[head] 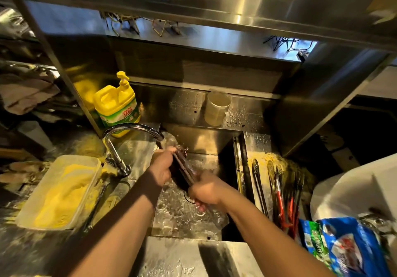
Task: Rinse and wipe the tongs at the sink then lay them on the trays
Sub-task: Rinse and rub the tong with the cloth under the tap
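Tongs (pixel 183 167), dark and held shut, slant across the centre of the frame over a stainless steel sink (pixel 199 139), gripped at both ends by a person's bare hands. The left hand (pixel 163 165) wraps the upper end just below the spout of a curved chrome faucet (pixel 129 134), its fingers (pixel 171 150) clenched around the metal where water splashes. The right hand (pixel 206 192), lower and nearer the camera, is clenched on the other end above the drain, though motion blur softens its outline. Water pools and ripples across the sink floor.

At left of centre, a yellow dish soap bottle (pixel 117 104) with a pump top stands behind the faucet. In the lower left, a clear plastic container (pixel 62 190) holding yellow powder sits on the wet worktop (pixel 178 259), with more yellow powder scattered around it. A translucent measuring cup (pixel 217 109) stands on the ledge behind the sink, upper centre. To the right of the sink, several more tongs (pixel 279 192), some with red handles, lie side by side on the draining surface. A blue printed bag (pixel 348 244) fills the lower right corner, beside a large white object whose nature cannot be told. Grey cloth (pixel 25 96) hangs at the far left.
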`<state>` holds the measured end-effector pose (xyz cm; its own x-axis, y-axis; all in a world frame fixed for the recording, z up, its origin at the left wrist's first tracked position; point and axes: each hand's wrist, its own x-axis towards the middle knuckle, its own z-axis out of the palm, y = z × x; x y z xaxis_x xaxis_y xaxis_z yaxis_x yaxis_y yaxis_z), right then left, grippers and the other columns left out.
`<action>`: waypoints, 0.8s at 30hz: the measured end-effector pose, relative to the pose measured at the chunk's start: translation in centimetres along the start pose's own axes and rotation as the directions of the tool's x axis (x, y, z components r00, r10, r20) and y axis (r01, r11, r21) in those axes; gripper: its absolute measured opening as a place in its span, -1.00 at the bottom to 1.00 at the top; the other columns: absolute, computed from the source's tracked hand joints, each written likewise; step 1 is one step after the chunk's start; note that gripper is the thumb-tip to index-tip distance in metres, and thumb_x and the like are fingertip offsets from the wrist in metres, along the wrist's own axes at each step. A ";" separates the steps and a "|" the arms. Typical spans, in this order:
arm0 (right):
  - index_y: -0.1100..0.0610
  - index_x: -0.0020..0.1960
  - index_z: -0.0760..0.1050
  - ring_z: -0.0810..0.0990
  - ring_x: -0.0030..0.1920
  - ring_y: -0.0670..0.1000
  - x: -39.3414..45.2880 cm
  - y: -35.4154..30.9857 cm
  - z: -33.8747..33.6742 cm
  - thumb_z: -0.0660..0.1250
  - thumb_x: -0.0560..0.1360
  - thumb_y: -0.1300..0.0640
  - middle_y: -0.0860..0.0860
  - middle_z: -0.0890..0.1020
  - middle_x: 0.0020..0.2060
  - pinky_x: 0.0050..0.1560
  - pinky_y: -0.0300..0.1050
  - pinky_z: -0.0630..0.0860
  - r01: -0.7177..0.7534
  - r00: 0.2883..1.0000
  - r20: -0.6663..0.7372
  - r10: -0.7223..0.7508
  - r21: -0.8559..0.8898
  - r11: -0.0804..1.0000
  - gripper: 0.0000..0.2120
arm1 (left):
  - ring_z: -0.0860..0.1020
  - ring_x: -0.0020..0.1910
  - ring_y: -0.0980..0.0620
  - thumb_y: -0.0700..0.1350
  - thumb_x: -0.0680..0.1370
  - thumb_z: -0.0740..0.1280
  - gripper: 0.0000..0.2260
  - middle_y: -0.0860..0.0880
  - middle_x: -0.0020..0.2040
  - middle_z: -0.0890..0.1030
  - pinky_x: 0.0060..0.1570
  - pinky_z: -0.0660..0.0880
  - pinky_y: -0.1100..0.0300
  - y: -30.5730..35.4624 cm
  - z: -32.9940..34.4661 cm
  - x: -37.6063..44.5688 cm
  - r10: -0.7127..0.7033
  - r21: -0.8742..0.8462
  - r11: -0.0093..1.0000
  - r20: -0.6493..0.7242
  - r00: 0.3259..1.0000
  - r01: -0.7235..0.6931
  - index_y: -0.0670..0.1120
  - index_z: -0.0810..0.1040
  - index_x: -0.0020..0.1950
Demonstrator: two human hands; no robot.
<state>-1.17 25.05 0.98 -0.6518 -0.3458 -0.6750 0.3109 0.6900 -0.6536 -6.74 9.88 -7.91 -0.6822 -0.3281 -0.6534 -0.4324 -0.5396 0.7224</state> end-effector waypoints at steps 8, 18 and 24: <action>0.15 -0.06 0.36 0.52 -0.44 -0.02 0.5 0.6 0.2 0.23 0.50 0.36 0.12 0.54 -0.30 -0.41 -0.15 0.52 -0.020 1.000 0.015 0.019 0.016 1.000 -0.86 | 0.64 -0.46 -0.07 -0.08 0.60 0.33 -0.80 -0.13 -0.43 0.65 -0.41 0.57 0.14 -0.4 -0.7 0.0 -0.101 0.020 0.995 0.069 0.992 0.100 -0.18 0.55 -0.14; 0.25 0.28 0.36 0.54 -0.35 -0.01 -0.3 1.7 -2.3 0.27 0.49 0.29 0.14 0.58 -0.17 -0.31 -0.13 0.53 -0.037 0.999 0.014 0.039 -0.142 0.989 -0.63 | 0.65 -0.15 -0.16 -0.14 0.55 0.39 -0.74 -0.26 -0.02 0.63 -0.30 0.59 0.09 -1.3 -0.3 0.3 0.047 0.121 0.992 -0.078 0.996 -0.038 -0.26 0.49 0.16; 0.04 0.43 0.36 0.61 -0.15 0.05 -1.8 3.4 -5.7 0.32 0.44 0.22 0.10 0.63 -0.01 -0.28 -0.15 0.53 -0.040 0.989 -0.144 -0.038 -0.503 0.863 -0.44 | 0.61 0.08 -0.19 -0.20 0.54 0.37 -0.68 -0.24 0.14 0.64 0.09 0.52 0.04 -2.3 -2.8 -0.3 0.302 0.586 0.796 -0.166 0.939 -0.152 -0.19 0.51 0.28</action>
<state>-2.88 31.62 1.95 -0.7556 -0.2768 -0.5937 -0.0534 0.9294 -0.3653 -3.89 9.02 -10.03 -0.6728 -0.5997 -0.4332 -0.5859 0.0744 0.8070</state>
